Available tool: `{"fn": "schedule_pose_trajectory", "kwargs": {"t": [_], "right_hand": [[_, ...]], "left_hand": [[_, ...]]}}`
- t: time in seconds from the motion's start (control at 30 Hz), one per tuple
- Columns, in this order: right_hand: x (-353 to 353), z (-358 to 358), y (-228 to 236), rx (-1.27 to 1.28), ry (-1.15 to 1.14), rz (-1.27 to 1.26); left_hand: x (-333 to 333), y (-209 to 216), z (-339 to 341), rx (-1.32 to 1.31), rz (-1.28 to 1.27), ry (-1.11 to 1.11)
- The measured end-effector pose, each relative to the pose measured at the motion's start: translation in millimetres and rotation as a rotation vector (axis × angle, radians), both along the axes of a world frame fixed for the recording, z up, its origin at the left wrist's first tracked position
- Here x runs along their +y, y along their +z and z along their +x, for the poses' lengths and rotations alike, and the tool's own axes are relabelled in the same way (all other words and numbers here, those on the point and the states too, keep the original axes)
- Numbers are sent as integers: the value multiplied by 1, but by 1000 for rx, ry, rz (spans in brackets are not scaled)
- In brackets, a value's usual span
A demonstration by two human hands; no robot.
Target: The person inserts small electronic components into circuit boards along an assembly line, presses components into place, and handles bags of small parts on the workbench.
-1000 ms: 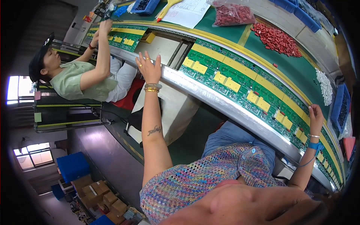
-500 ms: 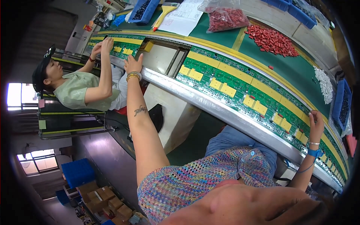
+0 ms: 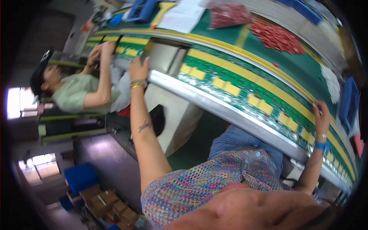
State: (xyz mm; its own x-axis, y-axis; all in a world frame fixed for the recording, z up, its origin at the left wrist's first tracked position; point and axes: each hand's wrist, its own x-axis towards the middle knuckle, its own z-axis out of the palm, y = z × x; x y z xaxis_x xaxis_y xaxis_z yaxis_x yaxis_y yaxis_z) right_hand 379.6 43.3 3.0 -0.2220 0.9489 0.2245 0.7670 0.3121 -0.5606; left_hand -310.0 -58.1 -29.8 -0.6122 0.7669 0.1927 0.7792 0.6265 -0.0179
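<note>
My left hand point(image 3: 138, 69) reaches up to the metal rail point(image 3: 214, 103) of a long conveyor, fingers extended and nothing in it, beside a grey gap point(image 3: 165, 57) between the boards. Gold bangles sit on that wrist. My right hand point(image 3: 321, 117) rests far to the right on the row of green circuit boards point(image 3: 245, 94) with yellow blocks; its fingers curl down onto a board and I cannot make out whether they hold anything. A blue band is on that wrist.
A co-worker in a green shirt point(image 3: 74, 96) sits to the left, both hands on boards at the belt. Beyond the boards lie red parts point(image 3: 278, 36), a bag of red parts point(image 3: 230, 13), papers point(image 3: 184, 17), white parts point(image 3: 330, 82) and blue bins point(image 3: 347, 101). Cardboard boxes point(image 3: 107, 203) stand on the floor.
My left hand has slid left along the rail, toward the co-worker, and its fingers have drawn closer together. My right hand stays on the boards. The view has tilted slightly.
</note>
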Motion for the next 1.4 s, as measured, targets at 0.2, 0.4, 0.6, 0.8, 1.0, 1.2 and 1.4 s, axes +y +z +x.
{"fn": "schedule_pose_trajectory", "kwargs": {"t": [0.2,0.4,0.6,0.8,1.0,1.2,1.4], "right_hand": [[42,-27,12,-78,-43,76],[98,-3,-2,-280,-36,349],[118,-15,-22,-412,-83,375],[133,6,-20,-308,-10,119],[112,-81,10,-30,189,98],[59,-276,46,-8,614,-78],[67,-403,27,-34,865,96]], "left_hand": [[-43,12,53,-29,-13,-186],[-40,5,133,58,-41,-383],[-54,12,170,84,-110,-382],[-47,17,182,-5,38,-416],[-47,23,177,13,180,-341],[-30,1,142,-109,387,-220],[-22,2,148,-187,471,-228]]}}
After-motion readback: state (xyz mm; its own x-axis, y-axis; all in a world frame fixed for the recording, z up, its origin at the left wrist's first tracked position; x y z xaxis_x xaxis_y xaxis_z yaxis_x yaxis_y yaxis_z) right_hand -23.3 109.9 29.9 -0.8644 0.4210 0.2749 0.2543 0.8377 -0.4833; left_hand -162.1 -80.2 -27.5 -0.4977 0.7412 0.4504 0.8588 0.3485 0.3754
